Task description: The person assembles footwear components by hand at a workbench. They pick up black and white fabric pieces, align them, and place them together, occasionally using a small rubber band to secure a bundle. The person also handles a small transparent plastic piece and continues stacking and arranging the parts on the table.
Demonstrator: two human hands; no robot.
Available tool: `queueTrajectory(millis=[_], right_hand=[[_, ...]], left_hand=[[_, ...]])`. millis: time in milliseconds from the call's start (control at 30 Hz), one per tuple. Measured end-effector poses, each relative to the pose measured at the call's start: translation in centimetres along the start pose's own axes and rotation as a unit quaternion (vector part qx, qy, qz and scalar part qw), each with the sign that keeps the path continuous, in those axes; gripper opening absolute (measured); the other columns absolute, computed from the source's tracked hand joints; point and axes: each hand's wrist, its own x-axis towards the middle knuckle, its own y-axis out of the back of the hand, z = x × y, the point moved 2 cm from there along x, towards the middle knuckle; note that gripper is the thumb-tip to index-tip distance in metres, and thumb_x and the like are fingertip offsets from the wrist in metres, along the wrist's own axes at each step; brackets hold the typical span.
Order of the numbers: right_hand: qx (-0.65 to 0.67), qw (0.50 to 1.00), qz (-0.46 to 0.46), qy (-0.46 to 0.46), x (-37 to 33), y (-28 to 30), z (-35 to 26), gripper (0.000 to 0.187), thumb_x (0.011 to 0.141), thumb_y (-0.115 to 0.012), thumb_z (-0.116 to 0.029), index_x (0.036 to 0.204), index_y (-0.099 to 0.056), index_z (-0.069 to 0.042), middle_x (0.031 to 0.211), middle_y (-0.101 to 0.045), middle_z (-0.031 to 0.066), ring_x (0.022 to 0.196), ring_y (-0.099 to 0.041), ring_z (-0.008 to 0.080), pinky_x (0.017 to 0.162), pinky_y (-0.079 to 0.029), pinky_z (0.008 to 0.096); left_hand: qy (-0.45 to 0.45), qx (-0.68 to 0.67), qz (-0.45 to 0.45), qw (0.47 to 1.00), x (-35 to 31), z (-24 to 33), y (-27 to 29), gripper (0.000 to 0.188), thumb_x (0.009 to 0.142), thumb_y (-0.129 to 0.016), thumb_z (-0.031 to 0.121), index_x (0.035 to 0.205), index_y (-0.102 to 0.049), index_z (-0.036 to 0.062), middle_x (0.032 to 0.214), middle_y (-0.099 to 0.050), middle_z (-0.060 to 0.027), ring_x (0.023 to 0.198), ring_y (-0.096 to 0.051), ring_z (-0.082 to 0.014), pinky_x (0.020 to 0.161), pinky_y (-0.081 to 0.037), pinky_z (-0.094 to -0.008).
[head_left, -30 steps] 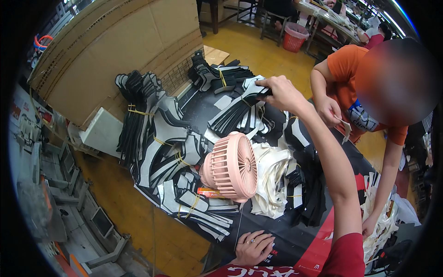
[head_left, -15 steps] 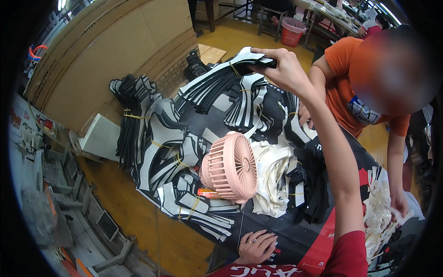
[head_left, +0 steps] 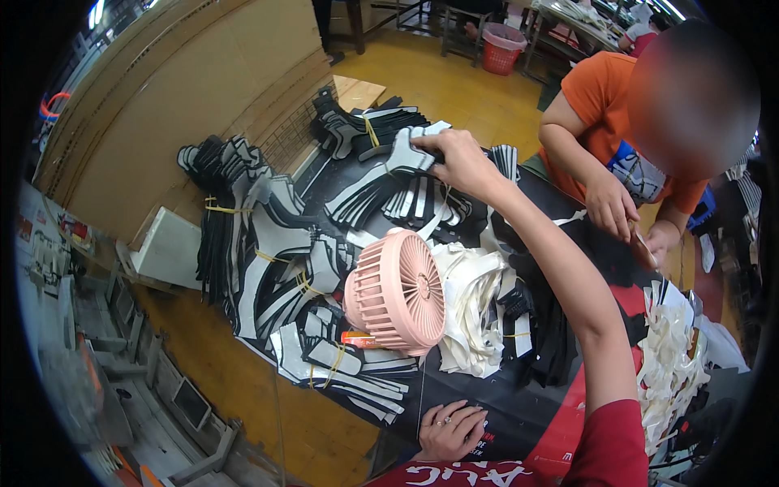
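Note:
My right hand [head_left: 464, 161] stretches to the far part of the table, fingers and thumb closed on the end of a banded bundle of black and white cut fabric pieces [head_left: 365, 189]. The bundle's other end fans out toward the left. It lies over or against another fanned stack [head_left: 418, 203]; exact contact is hidden. Near the front table edge rests my left hand [head_left: 453, 433], fingers laid flat, rings on it, holding nothing. Between the hands stands a pink fan [head_left: 398, 290], with a pile of white fabric strips [head_left: 469, 308] right beside it.
More banded bundles [head_left: 272, 235] line the table's left side; another [head_left: 345, 130] lies at the back. A cardboard sheet [head_left: 178, 105] stands behind left. Across the table, a person in orange [head_left: 600, 89] holds a small piece in both hands. White scraps [head_left: 669, 357] heap at right.
My right hand has come down and nearer with the bundle, uncovering a stack behind. My left hand stays put. The other person's hands have left the table pieces and come together.

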Motion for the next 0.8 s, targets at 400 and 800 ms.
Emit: queueTrajectory(millis=[400, 800], right_hand=[[-0.064, 0.955, -0.11, -0.269, -4.4, -1.0, 2.6, 0.125, 0.067, -0.089, -0.043, 0.155, -0.014, 0.003, 0.114, -0.058, 0.0345, 0.114, -0.059, 0.0437, 0.1, -0.046, 0.0393], [0.211, 0.94, -0.052, -0.263, -5.8, -0.3, 4.1, 0.069, 0.08, -0.077, -0.018, 0.138, -0.047, 0.004, 0.091, -0.072, 0.0146, 0.087, -0.069, 0.023, 0.084, -0.051, 0.0335]], left_hand=[[0.0, 0.013, -0.005, 1.0, 0.1, 0.0, -0.1, 0.013, 0.075, -0.077, 0.019, 0.088, -0.076, 0.0202, 0.092, -0.073, 0.0082, 0.093, -0.067, -0.0132, 0.091, -0.039, -0.0307], [-0.007, 0.018, -0.001, 1.0, 0.3, 0.1, -0.1, 0.016, 0.073, -0.077, 0.018, 0.089, -0.076, 0.0204, 0.092, -0.073, 0.0084, 0.093, -0.067, -0.0134, 0.091, -0.038, -0.0303]])
